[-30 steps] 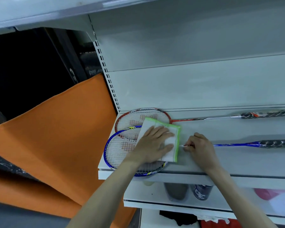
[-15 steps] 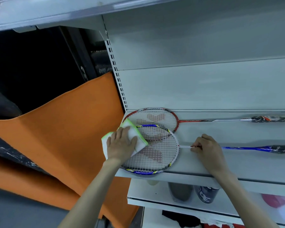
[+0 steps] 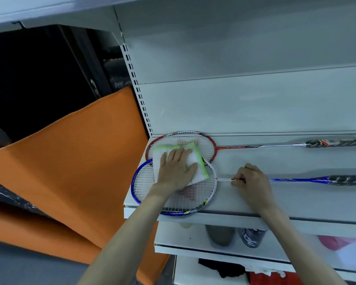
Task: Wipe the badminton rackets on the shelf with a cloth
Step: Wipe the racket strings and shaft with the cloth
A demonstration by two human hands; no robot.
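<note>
Flat left hand (image 3: 176, 171) pressing green-edged white cloth (image 3: 195, 161), right fingers (image 3: 237, 182) apparently pinching blue racket (image 3: 173, 194)

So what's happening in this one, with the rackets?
A person is wiping rackets on a white shelf. The left hand presses a white cloth flat on the strings of the blue racket, overlapping the red racket behind it. The right hand pinches the blue racket's shaft to steady it.

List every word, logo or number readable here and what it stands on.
None reads fully.
Can on the lower shelf: white letters, cut off, illegible.
Red racket strings: red logo, blurred.
Blue racket strings: red logo, blurred.
Dark panel at left: faint print, too small.
</note>
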